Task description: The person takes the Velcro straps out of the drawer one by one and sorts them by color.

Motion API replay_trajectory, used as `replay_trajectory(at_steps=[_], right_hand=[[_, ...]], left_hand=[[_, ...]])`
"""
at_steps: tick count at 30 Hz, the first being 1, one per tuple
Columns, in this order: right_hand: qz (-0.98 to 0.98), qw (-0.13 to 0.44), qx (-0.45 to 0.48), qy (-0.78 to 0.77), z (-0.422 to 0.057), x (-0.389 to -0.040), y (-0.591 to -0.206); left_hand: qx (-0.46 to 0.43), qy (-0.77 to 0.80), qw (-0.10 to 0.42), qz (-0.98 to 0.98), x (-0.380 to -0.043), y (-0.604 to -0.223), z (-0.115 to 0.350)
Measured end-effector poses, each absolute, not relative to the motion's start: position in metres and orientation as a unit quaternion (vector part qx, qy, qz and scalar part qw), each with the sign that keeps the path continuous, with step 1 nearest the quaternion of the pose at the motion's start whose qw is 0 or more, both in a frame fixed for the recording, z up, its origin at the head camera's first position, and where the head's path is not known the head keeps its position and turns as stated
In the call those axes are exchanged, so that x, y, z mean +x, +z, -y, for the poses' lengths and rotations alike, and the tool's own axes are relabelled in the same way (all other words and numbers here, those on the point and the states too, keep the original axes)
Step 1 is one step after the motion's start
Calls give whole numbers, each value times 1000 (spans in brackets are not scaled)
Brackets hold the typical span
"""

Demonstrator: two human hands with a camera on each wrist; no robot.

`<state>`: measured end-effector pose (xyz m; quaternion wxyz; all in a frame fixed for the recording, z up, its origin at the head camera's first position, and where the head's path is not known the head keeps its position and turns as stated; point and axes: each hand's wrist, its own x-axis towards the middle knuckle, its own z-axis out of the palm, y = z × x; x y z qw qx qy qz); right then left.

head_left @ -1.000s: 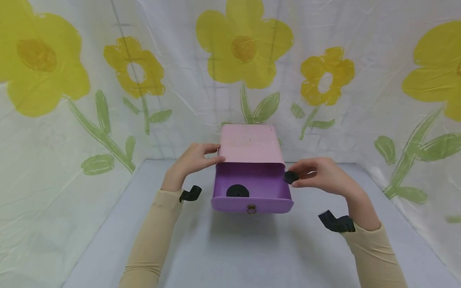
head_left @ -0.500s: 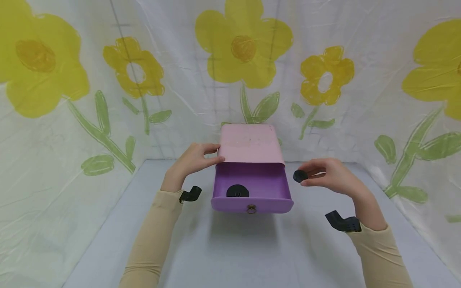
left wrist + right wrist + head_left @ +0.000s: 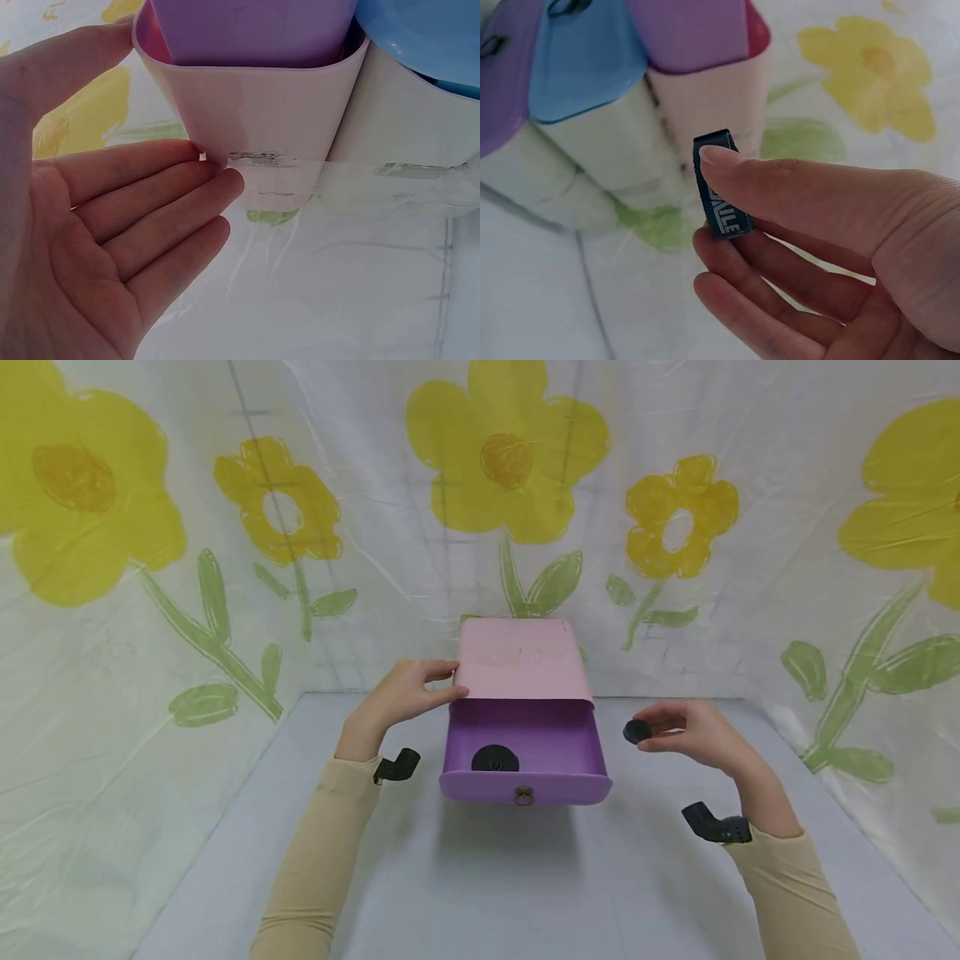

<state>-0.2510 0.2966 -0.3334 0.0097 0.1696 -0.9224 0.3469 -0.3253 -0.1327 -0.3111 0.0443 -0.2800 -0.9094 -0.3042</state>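
Observation:
The pink drawer box [image 3: 521, 656] stands at the middle back in the head view, its purple drawer [image 3: 555, 735] pulled out. Inside the drawer, at the front left, lies a round flat black thing [image 3: 495, 758]. My left hand [image 3: 408, 693] touches the box's left side. The left wrist view shows that hand [image 3: 112, 217] with nearly straight fingers against the pink wall and the thumb at the rim. Right of the drawer, my right hand [image 3: 690, 735] pinches a small rolled black strap [image 3: 718, 184] with white lettering between thumb and fingers, apart from the box.
The wrist views show a white box with a blue drawer [image 3: 589, 56] under the pink one, and another purple drawer [image 3: 506, 75] beyond it. The pale table [image 3: 510, 893] spreads in front. A plastic sheet with yellow flowers [image 3: 506, 460] hangs behind.
My right hand has moved right, away from the drawer's right edge, with the rolled strap, then slightly lower. My left hand and the drawer have stayed put.

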Motion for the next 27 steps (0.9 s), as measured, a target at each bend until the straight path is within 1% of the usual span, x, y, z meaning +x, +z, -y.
replay_trajectory(at_steps=[15, 27], right_hand=[[929, 6, 105, 355, -316, -266, -372], [927, -2, 74, 368, -328, -278, -402]], left_hand=[[-283, -305, 47, 908, -327, -312, 134], [-285, -308, 49, 906, -326, -312, 133]])
